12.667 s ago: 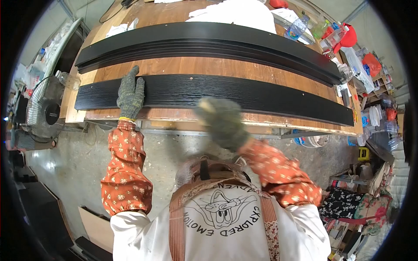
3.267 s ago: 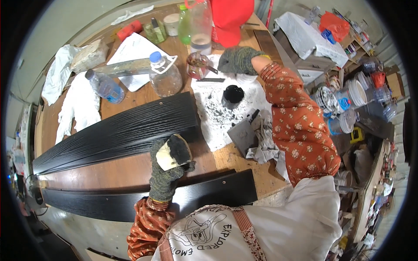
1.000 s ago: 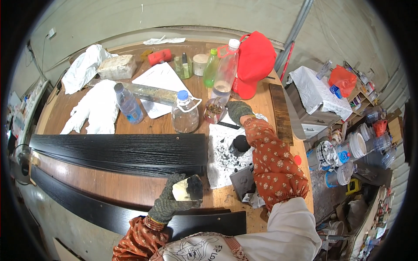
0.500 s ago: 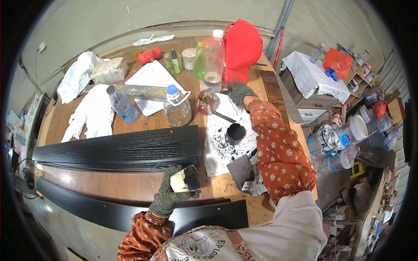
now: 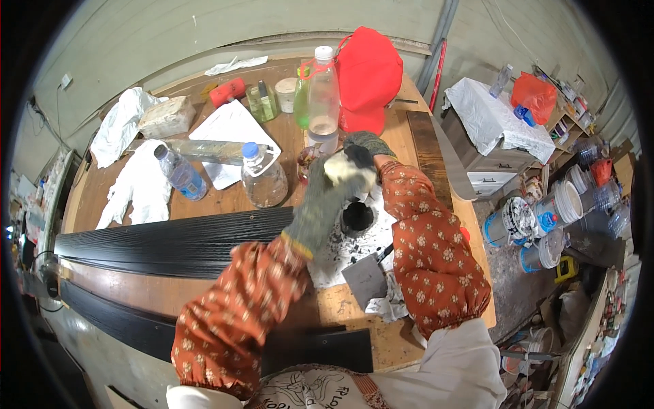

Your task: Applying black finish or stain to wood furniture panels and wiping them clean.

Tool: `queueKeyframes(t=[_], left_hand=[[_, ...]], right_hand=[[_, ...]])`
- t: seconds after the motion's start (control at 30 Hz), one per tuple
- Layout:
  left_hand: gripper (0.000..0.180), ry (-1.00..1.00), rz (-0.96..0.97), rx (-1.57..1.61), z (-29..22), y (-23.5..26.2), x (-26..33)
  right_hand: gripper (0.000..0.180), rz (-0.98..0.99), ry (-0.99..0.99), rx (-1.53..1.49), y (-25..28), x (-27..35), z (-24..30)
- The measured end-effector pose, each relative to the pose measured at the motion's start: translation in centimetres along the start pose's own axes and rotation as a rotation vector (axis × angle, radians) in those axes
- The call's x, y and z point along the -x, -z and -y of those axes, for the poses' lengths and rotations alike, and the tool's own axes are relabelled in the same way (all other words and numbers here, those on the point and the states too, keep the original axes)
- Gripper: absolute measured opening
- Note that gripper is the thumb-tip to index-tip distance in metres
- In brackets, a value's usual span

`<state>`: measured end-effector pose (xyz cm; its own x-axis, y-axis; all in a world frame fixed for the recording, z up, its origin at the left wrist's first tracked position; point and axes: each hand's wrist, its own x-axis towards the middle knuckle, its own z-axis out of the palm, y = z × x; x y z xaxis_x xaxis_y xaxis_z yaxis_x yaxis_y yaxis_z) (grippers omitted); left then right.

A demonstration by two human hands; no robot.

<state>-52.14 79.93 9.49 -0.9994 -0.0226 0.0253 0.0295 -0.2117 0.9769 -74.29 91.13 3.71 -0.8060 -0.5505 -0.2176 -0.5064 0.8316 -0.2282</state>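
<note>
My left hand (image 5: 315, 208), in a grey knit glove, reaches over the table and is closed around a cream, black-stained sponge-like block (image 5: 351, 172). Touching or just behind the block is my right hand (image 5: 368, 144), gloved too. Its fingers curl by a dark patch, and I cannot make out what they hold. Below the hands, a small black cup (image 5: 357, 218) stands on a black-spotted white sheet (image 5: 328, 275). A glass jar of reddish-brown content (image 5: 306, 163) is partly hidden behind my left hand. Black-painted boards (image 5: 174, 243) lie to the left.
A handled clear jug (image 5: 264, 180), a tall plastic bottle (image 5: 323, 102) and a red cap (image 5: 368, 78) stand beyond my hands. A flat scraper-like plate (image 5: 366, 279) lies near my right sleeve. Further left are a water bottle (image 5: 182, 175) and white cloths (image 5: 139, 189).
My left hand has carried the cream block from over the near board up and right, to my right hand. My right hand has shifted slightly left.
</note>
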Motion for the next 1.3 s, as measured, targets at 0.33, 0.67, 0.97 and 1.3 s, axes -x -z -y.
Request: queueKeyframes(t=[0.33, 0.67, 0.97, 1.3], left_hand=[[0.025, 0.129, -0.036, 0.472, 11.2, 1.6, -10.9], [0.060, 0.163, -0.164, -0.043, 11.7, 0.0, -11.4], [0.048, 0.179, -0.325, 0.027, 8.9, 1.5, -9.2], [0.039, -0.172, -0.287, 0.173, 0.3, -1.2, 0.3]], right_hand=[[0.020, -0.062, 0.365, 0.274, -1.0, -1.6, -5.8], [0.023, -0.530, 0.166, -0.033, 6.8, 5.0, -6.5], [0.021, -0.570, 0.444, -0.308, 3.1, 18.3, -2.2], [0.025, -0.290, 0.266, 0.128, -3.8, 19.1, 1.6]])
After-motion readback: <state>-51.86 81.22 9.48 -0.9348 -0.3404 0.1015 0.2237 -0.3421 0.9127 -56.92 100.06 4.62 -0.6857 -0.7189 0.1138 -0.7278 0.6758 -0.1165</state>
